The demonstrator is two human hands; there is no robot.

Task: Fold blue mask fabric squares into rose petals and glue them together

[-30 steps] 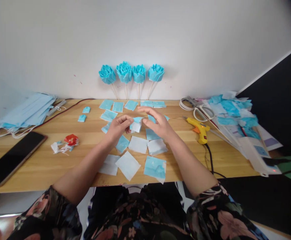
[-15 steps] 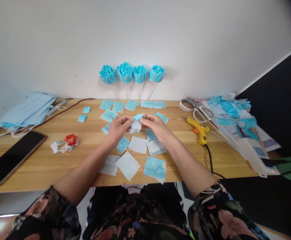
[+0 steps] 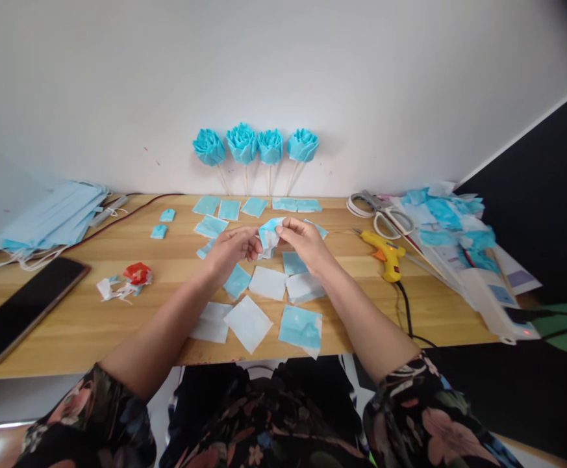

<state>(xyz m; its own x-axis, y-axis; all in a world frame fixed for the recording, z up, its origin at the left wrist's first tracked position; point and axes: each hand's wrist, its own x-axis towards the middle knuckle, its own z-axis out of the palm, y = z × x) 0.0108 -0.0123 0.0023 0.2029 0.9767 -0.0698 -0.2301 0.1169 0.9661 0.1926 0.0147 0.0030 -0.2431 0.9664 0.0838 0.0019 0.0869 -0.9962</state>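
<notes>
Between my two hands, above the middle of the table, is a blue-and-white fabric piece [image 3: 269, 238], bent and partly folded. My left hand [image 3: 237, 250] pinches its left side with curled fingers. On the other side, my right hand [image 3: 305, 244] grips the upper right edge between thumb and fingers. Below and around the hands lie several cut fabric squares, among them a white square [image 3: 249, 323], a pale square [image 3: 268, 283] and a blue square [image 3: 301, 327]. Two small folded blue pieces [image 3: 159, 231] rest to the left.
Several blue fabric flowers [image 3: 242, 144] on sticks lean against the wall. Face masks [image 3: 52, 214], a phone [image 3: 27, 309] and red-and-white scraps [image 3: 137, 274] are at left. At right lie a yellow glue gun [image 3: 385, 253], scissors [image 3: 393, 221], tape [image 3: 360, 205] and blue scraps [image 3: 446, 211].
The fabric piece has been turned and bent between my hands, showing more of its folded side. My left fingers have shifted slightly down its edge. The view has moved slightly.
</notes>
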